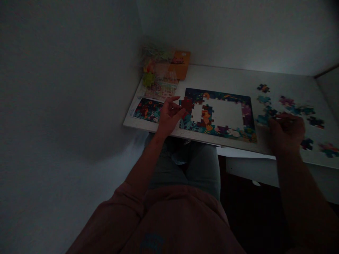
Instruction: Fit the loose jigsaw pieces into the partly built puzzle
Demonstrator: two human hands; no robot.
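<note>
Dim light; head view, looking down at a white counter point(225, 74) set against a wall point(66, 88).

Left hand point(169, 116): grip narrow, holding a dark red jigsaw piece point(186, 104) at the fingertips. The piece is over the left part of a partly assembled jigsaw puzzle point(219, 93), not seated in it. Puzzle lies flat on the counter, directly ahead of the person. Pieces form a dark border along the top, right and bottom, with a small cluster of joined pieces left of centre; the middle remains a wide white gap.

Right hand point(287, 134): fingers curled, grip narrow, above the counter to the right of the puzzle. A pale sliver shows at the fingertips point(281, 118); too dark and blurred to tell whether anything is held.

Loose jigsaw pieces point(287, 101) lie scattered on the right part of the counter, some in small joined clumps, a teal group point(263, 120) just beside the right hand.

A picture card point(147, 110) with a similar colourful scene lies left of the puzzle, near the left hand. Beyond it, at the back of the counter: a clear plastic bag point(159, 72) and an orange packet point(180, 64), overlapping.
</note>
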